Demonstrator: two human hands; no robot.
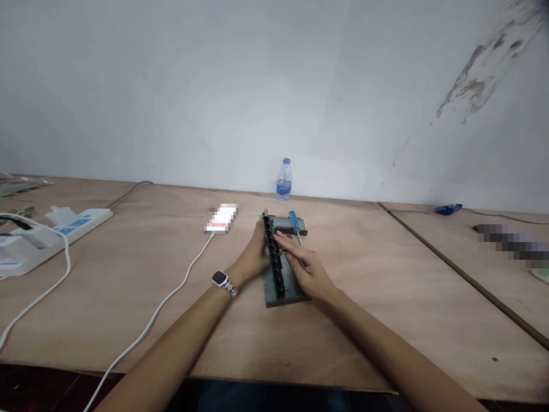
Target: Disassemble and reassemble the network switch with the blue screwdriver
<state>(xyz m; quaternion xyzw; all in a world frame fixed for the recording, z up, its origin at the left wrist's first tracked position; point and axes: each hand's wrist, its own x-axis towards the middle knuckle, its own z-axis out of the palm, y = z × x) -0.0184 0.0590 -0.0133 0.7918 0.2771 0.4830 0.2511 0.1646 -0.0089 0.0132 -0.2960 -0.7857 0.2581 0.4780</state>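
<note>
A bottle point(283, 182) stands near the wall point(171, 86), a power strip point(92, 220) leftward.

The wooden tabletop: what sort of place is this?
Perhaps a simple workshop, judging by the screwdriver, the long black part being handled, and the power strip on the wooden tabletop.

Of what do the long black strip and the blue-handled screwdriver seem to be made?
Long black strip: probably moulded matte plastic, judging by repeated segments.
Blue-handled screwdriver: handle likely glossy plastic, by its highlights; grey shaft looks metallic.

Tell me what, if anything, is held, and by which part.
The left hand holds the black strip by its left side, toward the far end.
</note>
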